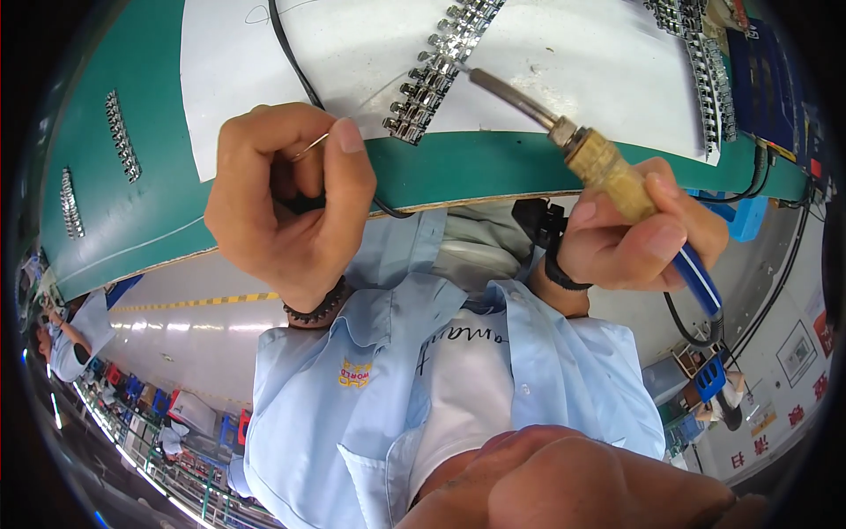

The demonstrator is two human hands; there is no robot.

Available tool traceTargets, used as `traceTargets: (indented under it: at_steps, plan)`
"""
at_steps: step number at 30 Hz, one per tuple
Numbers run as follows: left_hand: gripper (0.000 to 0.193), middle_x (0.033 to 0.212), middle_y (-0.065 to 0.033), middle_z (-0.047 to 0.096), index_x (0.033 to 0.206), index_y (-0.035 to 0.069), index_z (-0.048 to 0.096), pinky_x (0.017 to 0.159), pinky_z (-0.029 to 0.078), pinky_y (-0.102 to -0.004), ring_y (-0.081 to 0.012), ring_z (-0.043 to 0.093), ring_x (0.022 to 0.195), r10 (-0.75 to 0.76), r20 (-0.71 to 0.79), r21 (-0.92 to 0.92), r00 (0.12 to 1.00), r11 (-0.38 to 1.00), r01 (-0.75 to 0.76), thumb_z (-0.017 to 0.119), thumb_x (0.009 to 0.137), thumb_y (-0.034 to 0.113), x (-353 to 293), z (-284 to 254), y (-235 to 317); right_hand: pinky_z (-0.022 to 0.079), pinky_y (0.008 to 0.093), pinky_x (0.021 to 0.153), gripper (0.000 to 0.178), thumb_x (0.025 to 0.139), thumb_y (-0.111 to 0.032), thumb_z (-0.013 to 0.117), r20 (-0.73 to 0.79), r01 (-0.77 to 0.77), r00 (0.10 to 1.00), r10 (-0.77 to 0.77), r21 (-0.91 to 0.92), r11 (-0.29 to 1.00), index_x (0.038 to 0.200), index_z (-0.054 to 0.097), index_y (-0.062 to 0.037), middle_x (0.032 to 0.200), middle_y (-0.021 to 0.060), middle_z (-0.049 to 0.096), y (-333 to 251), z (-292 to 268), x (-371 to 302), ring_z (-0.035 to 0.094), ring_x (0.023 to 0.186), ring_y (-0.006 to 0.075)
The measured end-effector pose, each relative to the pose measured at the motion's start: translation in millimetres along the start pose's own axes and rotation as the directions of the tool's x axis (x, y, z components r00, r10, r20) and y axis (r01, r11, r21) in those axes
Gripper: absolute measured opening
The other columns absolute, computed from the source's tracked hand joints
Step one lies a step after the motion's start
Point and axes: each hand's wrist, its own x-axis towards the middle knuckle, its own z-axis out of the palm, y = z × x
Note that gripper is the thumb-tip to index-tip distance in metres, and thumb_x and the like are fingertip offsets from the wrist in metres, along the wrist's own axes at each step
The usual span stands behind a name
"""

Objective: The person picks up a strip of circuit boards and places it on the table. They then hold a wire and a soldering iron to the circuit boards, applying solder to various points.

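In my right hand [648,225] is a soldering iron [608,172] with a yellowish handle grip and a blue rear end. Its metal tip reaches left to a strip of small shiny metal parts [432,84] lying on white paper [573,79]. Whether the tip touches the strip, I cannot tell. My left hand [291,194] is closed in a pinch just left of the strip's near end. Between thumb and fingers it holds a thin silvery wire [310,146], probably solder, whose far end is hard to make out.
More strips of metal parts lie on the green mat at the left [122,137] and on the paper's right side [705,88]. A black cable [291,53] crosses the paper behind my left hand. A dark blue box [767,88] stands at the right, with cables below it.
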Motion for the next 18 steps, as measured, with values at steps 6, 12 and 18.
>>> traceTargets:
  at_steps: [6,12,18]
  plan:
    - [0.015,0.058,0.0032,0.048,0.078,0.003,0.058,0.042,0.02,-0.0188,-0.0009,0.028,0.046,0.03,0.058,0.031,0.998,0.999,-0.031,0.07,0.074,-0.007,-2,-2,-1,0.043,0.022,0.038,0.03,0.097,-0.025,0.049,0.19,0.25,0.959,-0.209,-0.229,0.941,0.095,0.049,0.0052,0.048,0.0078,0.051,1,7,4,0.052,0.037,0.0136]
    - [0.016,0.059,0.0032,0.048,0.077,0.003,0.059,0.042,0.019,-0.0191,-0.001,0.029,0.045,0.008,0.026,0.009,1.0,1.0,-0.008,0.071,0.072,-0.007,-1,-1,0,0.046,0.0233,0.05,0.035,0.087,-0.033,0.068,0.173,-0.014,0.984,0.046,-0.18,0.984,0.107,0.063,-0.0049,0.063,0.0113,0.061,-9,2,-2,0.059,0.056,0.0159]
    - [0.016,0.059,0.0032,0.049,0.076,0.004,0.059,0.042,0.019,-0.0195,-0.001,0.028,0.045,0.008,0.014,0.022,1.0,1.0,-0.008,0.071,0.072,-0.006,-1,-1,0,0.045,0.0234,0.049,0.033,0.086,-0.03,0.07,0.164,-0.009,0.986,0.035,-0.154,0.988,0.103,0.066,-0.0016,0.063,0.0104,0.061,-4,3,-5,0.057,0.055,0.015]
